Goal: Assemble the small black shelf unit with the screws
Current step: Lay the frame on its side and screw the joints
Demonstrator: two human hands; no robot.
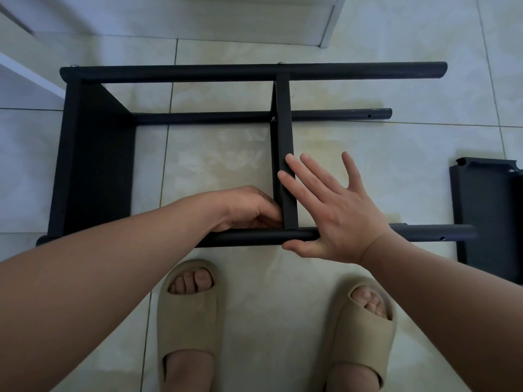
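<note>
The black shelf unit [93, 154] lies on its side on the tiled floor, with long round poles [254, 72] running left to right. A middle shelf panel [284, 131] stands between the poles. My right hand [336, 213] is spread flat, fingers straight against the right face of that panel, thumb under the near pole [254, 239]. My left hand [249, 210] sits at the panel's near left corner with fingers curled, pinching something small that I cannot make out. Screw heads [280, 63] show on the far pole.
A loose black shelf panel [489, 216] lies on the floor at the right. White furniture [325, 21] stands at the back and a white edge [31, 77] at the left. My two feet in beige slippers [188, 323] stand just in front of the near pole.
</note>
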